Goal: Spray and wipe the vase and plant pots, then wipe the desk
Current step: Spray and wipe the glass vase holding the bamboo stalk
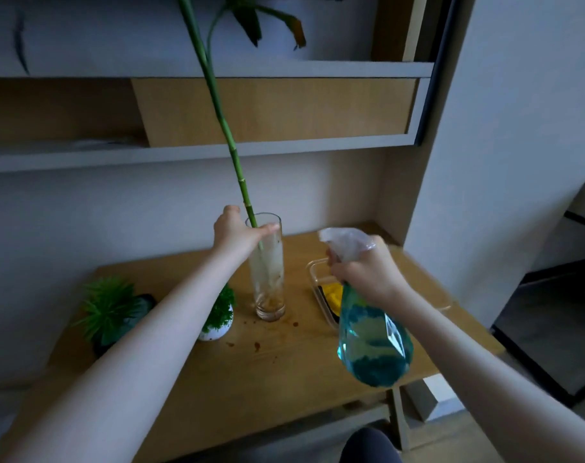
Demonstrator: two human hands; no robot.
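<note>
Wooden desk [317, 362] was still spotted brown, so barely started: my left hand [236, 230] gripped the grimy vase [269, 272] near its rim, and my right hand [368, 275] held the spray bottle [371, 335] aimed at it. Both plant pots [217, 332] stood left of the vase, and nothing looked wiped yet.

Desk [284, 379]: vase [269, 282], two pots [217, 332], tray [321, 289]

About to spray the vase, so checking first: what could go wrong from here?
1. The tall glass vase carries a long bamboo stalk leaning left; the left hand grips only the rim, so a push could tip it.
2. The spray bottle in the right hand hangs over the clear tray holding the yellow cloth; mist or drips may soak it.
3. Brown spots on the desk could smear.
</note>
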